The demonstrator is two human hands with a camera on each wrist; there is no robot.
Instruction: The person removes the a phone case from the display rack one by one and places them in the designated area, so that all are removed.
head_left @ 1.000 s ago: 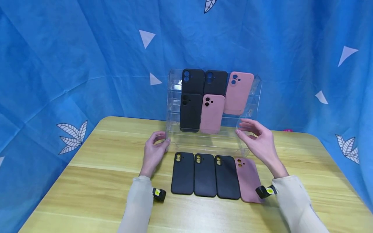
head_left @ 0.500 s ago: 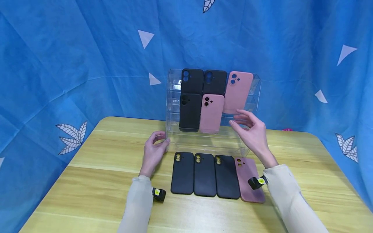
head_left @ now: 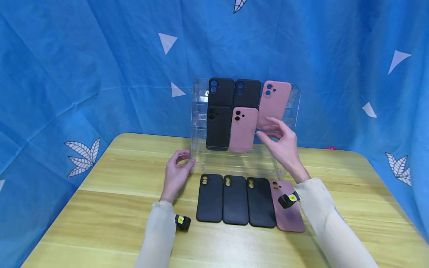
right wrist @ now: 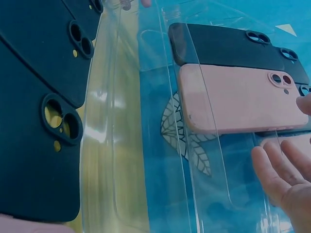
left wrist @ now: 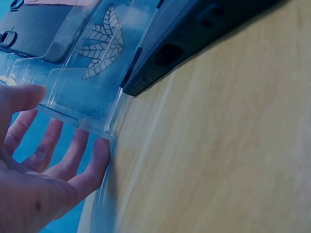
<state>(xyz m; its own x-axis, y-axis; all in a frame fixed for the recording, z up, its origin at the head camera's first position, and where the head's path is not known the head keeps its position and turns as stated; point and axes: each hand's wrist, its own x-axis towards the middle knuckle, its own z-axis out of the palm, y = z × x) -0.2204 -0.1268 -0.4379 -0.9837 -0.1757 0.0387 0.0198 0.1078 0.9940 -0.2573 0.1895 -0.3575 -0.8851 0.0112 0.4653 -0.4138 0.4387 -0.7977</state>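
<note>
A clear tiered display rack (head_left: 214, 160) stands at the far side of the table. My left hand (head_left: 177, 173) grips its left end, thumb at the front edge and fingers along the side panel (left wrist: 82, 97). The upper tier holds two black phone cases (head_left: 221, 91) and a tilted pink phone case (head_left: 275, 96). Below them sit another black case (head_left: 218, 128) and a pink case (head_left: 243, 128). My right hand (head_left: 283, 143), holding nothing, is in front of the rack's right part, fingers parted, overlapping the tilted pink case's lower end.
In front of the rack, three black phone cases (head_left: 236, 201) and a pink one (head_left: 289, 214) lie flat in a row on the wooden table (head_left: 110, 208). A blue patterned curtain (head_left: 134, 67) hangs behind. Small black cameras (head_left: 183, 223) sit on both wrists.
My right hand has moved left and up, from beside the rack's right end to near the tilted pink case. My left hand has stayed at the rack's left end.
</note>
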